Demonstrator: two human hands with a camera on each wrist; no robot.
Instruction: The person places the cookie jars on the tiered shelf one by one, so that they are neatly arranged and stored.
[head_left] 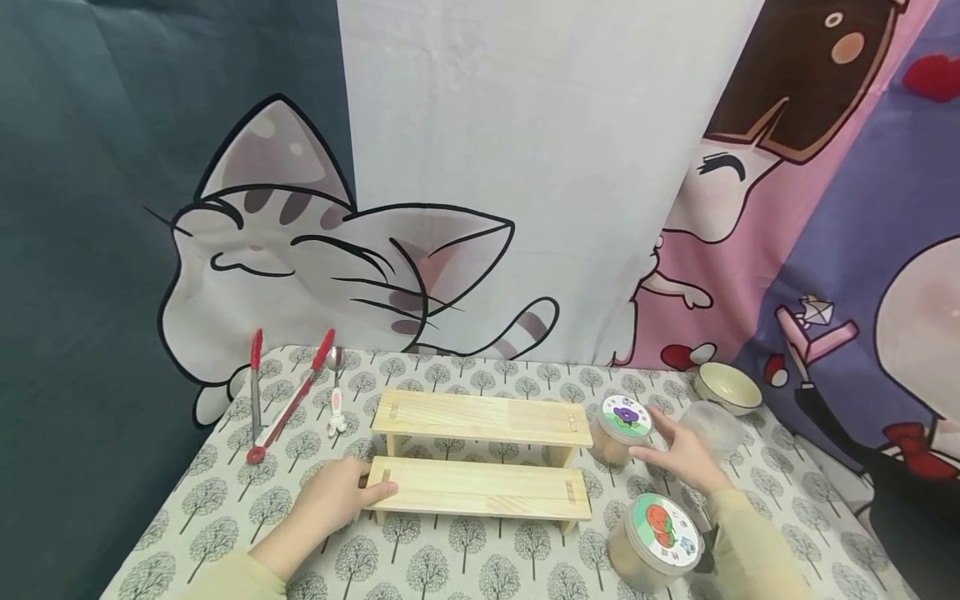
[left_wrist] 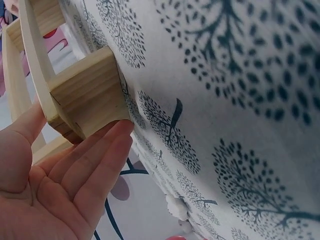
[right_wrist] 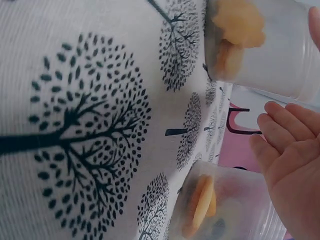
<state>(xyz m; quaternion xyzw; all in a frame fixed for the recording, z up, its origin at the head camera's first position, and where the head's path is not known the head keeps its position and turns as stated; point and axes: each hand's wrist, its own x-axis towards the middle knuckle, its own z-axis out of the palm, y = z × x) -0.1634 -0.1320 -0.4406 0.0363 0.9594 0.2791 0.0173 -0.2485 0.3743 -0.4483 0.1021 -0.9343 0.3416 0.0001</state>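
Note:
A stepped wooden rack (head_left: 483,487) stands in the middle of the table. My left hand (head_left: 333,496) grips the left end of its lower board, thumb on top; in the left wrist view the other fingers (left_wrist: 107,165) lie against the end and leg. At the right, my right hand (head_left: 686,454) reaches beside a jar with a purple-flower lid (head_left: 626,417), fingers extended. In the right wrist view this jar (right_wrist: 250,45) holds tan pieces, and the right palm (right_wrist: 295,160) faces the camera. A second jar, with a red-and-green picture lid (head_left: 663,533), stands nearer me.
A clear container (head_left: 712,427) stands right of my right hand, with a cream bowl (head_left: 727,387) behind it. Red-tipped tongs (head_left: 288,408) and a spoon with a rabbit handle (head_left: 337,400) lie at the left. A printed curtain (head_left: 540,167) hangs behind the table.

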